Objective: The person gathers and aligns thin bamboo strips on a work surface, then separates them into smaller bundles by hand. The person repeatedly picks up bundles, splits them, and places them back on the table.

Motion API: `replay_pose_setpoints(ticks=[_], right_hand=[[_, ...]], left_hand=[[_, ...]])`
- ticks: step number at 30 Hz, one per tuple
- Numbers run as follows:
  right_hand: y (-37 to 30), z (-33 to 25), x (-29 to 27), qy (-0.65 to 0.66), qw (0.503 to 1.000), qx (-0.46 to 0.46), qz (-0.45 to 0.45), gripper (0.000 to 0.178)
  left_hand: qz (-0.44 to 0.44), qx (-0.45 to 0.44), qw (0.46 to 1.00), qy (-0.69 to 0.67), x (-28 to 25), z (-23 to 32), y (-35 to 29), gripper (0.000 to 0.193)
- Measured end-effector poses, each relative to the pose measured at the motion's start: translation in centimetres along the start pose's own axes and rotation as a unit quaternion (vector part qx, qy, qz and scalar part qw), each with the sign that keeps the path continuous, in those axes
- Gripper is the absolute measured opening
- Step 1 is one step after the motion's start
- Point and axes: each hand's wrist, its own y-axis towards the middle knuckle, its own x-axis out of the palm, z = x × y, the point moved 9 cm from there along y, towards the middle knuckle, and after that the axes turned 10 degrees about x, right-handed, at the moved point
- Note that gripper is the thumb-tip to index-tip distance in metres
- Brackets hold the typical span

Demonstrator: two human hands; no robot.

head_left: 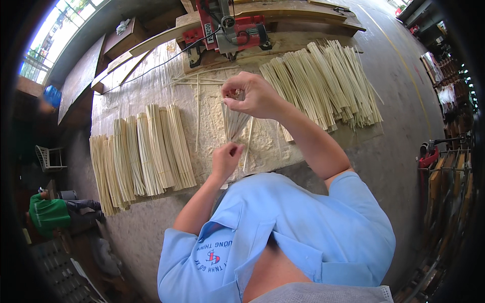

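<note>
Above the sawdust-strewn worktable (273, 151), a bunch of thin pale strips (235, 123) stretches between my two hands. It is wide at the far end and narrows toward me. My left hand (226, 160) is closed around its near, narrow end. Higher up, my right hand (251, 96) curls its fingers and thumb at the wide end. My fingers hide both ends. A few loose thin wooden sticks lie around the bunch, one stick (197, 111) to its left and another stick (248, 144) to its right.
Tied bundles of sticks (156, 151) line the table's left side; more bundles (321, 83) lie at the right. A red power saw (232, 38) stands at the far edge, its cable (166, 65) running left. A person in green (50, 214) is at the far left.
</note>
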Motion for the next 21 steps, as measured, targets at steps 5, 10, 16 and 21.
replay_pose_setpoints(ticks=[5, 10, 16, 21], right_hand=[[0.6, -1.1, 1.5, -0.018, 0.999, -0.010, -0.025, 0.019], [1.0, -2.0, 2.0, -0.050, 0.998, -0.009, -0.026, 0.019], [2.0, -0.5, 1.3, -0.024, 0.999, 0.021, -0.008, 0.023], [3.1, -0.1, 1.7, -0.049, 0.997, 0.041, -0.030, 0.027]], left_hand=[[-0.206, -0.091, 0.957, 0.182, 10.3, -5.5, 0.4, 0.036], [-0.267, -0.164, 0.929, 0.196, 13.1, -9.0, 0.8, 0.034], [-0.234, 0.063, 0.968, 0.073, 4.8, -4.2, 0.2, 0.024], [-0.219, -0.052, 0.974, -0.002, -9.2, -0.8, -1.6, 0.017]])
